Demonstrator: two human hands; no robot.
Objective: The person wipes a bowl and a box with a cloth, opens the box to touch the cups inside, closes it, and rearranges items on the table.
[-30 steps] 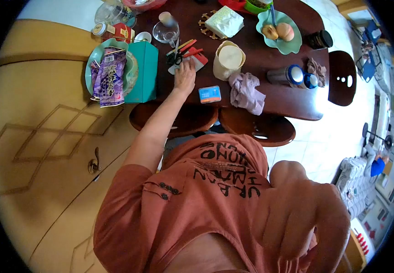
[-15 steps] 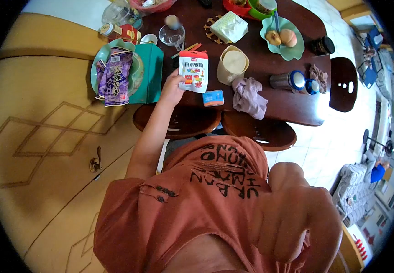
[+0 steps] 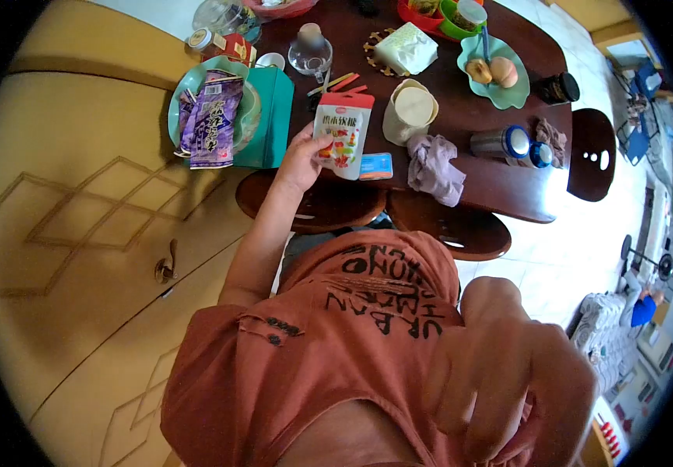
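Observation:
A white packet with a red top is upright in my left hand, gripped along its left edge, thumb on the front. Behind its top lie coloured sticks and a partly hidden dark item. The blue-and-orange box rests by the packet's lower right. A cream container and a crumpled mauve cloth are farther right. Large and close to the camera, my right hand is closed in front of the shirt; whatever it may hold is hidden.
Purple packets lie in a green dish beside a teal box. A glass cup, a tissue pack, a leaf-shaped fruit plate and a steel flask stand on the dark table. Chairs are tucked at its edge.
My left hand has picked up the white packet from the table and drawn it down towards me, tilting it slightly. My right hand stays closed near the camera. The view has shifted a little.

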